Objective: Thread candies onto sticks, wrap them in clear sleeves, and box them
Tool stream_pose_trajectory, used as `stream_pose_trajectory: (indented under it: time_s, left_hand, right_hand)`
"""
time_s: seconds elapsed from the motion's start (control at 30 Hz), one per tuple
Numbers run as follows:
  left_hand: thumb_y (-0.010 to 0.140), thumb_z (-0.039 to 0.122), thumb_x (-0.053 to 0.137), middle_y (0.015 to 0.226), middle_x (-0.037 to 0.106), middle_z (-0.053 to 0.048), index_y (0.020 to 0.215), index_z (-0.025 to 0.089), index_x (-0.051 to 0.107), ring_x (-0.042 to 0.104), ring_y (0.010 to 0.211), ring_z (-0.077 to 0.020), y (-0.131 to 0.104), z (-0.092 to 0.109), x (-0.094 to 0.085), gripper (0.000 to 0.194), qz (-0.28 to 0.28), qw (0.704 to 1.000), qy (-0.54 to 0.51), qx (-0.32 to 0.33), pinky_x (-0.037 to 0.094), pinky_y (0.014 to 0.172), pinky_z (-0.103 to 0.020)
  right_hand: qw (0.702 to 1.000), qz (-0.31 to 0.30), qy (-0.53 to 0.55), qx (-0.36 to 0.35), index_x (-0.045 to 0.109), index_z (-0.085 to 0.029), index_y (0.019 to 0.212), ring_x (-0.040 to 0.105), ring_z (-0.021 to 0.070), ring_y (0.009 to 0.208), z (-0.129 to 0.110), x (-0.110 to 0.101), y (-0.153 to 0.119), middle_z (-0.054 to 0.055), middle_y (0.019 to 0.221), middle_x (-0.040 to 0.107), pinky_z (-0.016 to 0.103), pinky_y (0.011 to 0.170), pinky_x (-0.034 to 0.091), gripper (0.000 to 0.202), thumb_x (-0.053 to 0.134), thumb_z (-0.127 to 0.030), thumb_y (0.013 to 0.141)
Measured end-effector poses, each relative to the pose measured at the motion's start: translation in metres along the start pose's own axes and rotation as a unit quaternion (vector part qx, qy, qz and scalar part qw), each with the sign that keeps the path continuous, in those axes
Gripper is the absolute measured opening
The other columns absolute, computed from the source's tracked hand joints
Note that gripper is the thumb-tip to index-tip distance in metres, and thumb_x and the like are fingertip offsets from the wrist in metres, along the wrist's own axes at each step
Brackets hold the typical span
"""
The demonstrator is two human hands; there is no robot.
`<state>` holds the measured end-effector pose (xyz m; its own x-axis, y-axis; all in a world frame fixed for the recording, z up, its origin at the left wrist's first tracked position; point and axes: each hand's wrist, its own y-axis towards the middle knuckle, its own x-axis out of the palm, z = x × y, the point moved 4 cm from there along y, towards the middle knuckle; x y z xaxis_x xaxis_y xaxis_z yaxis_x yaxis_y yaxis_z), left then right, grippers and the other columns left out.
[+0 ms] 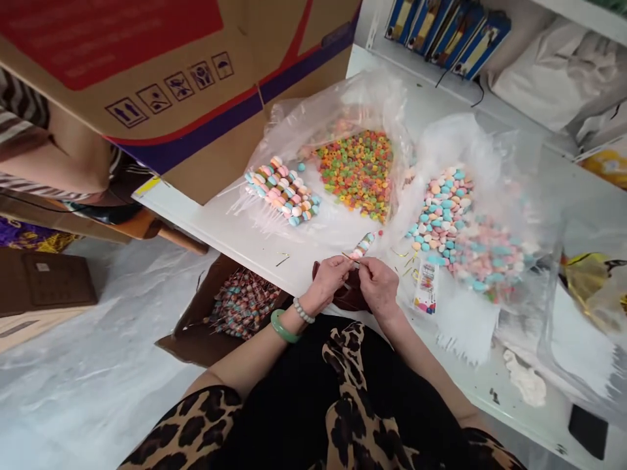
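A wrapped candy skewer [363, 245] in pink, white and blue points away from me over the table edge, in clear film. A thin gold twist tie [351, 257] crosses its lower end. My left hand [332, 279], with a jade bangle and a bead bracelet at the wrist, pinches the skewer's base. Close beside it, my right hand [379, 286] is closed, thumb and forefinger at the tie's end. The skewer's stick is hidden by my hands. More gold twist ties [407, 262] lie to the right, near a printed packet [426, 286].
Behind lie a pile of finished candy skewers [283, 190], a bag of ring candies [360, 170] and pastel candies [443, 209]. A large carton [210, 150] stands at left. Below the table, a box [183, 336] holds many skewers. White sticks [465, 329] lie right. Another person's arm [78, 153] shows left.
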<state>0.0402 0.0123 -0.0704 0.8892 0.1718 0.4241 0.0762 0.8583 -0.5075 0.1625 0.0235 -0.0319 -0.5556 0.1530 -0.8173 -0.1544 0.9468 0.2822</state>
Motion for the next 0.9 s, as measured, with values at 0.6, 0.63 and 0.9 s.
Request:
stream_pose_trajectory:
  time_s: [0.6, 0.63, 0.9]
  left_hand:
    - [0.076, 0.035, 0.067, 0.056, 0.052, 0.003, 0.069, 0.014, 0.056, 0.028, 0.040, -0.0030, -0.010, -0.004, 0.001, 0.025, -0.219, 0.970, -0.040, -0.094, 0.013, 0.040, -0.021]
    - [0.075, 0.034, 0.069, 0.057, 0.054, 0.002, 0.070, 0.013, 0.058, 0.029, 0.040, -0.0032, -0.014, -0.003, 0.000, 0.024, -0.261, 0.958, -0.035, -0.118, 0.013, 0.040, -0.021]
    - [0.075, 0.027, 0.071, 0.045, 0.048, 0.002, 0.061, 0.015, 0.067, 0.031, 0.039, -0.0072, -0.037, 0.055, -0.030, 0.019, -0.396, 0.895, 0.203, -0.035, 0.023, 0.042, -0.025]
  right_hand:
    - [0.806, -0.225, 0.487, 0.249, 0.064, -0.022, 0.100, 0.048, 0.0111, 0.046, 0.013, 0.013, 0.001, -0.005, 0.059, 0.058, 0.024, 0.044, 0.039, 0.045, 0.078, -0.026, 0.058]
    - [0.826, -0.261, 0.453, 0.212, 0.064, -0.022, 0.102, 0.048, 0.0124, 0.045, 0.012, 0.008, -0.001, -0.003, 0.059, 0.058, 0.026, 0.042, 0.038, 0.042, 0.077, -0.028, 0.062]
    - [0.928, -0.199, 0.142, -0.281, 0.065, -0.027, 0.097, 0.062, 0.0244, 0.074, -0.037, -0.033, -0.016, 0.008, 0.082, 0.069, 0.041, 0.068, 0.049, 0.012, 0.058, -0.028, 0.088]
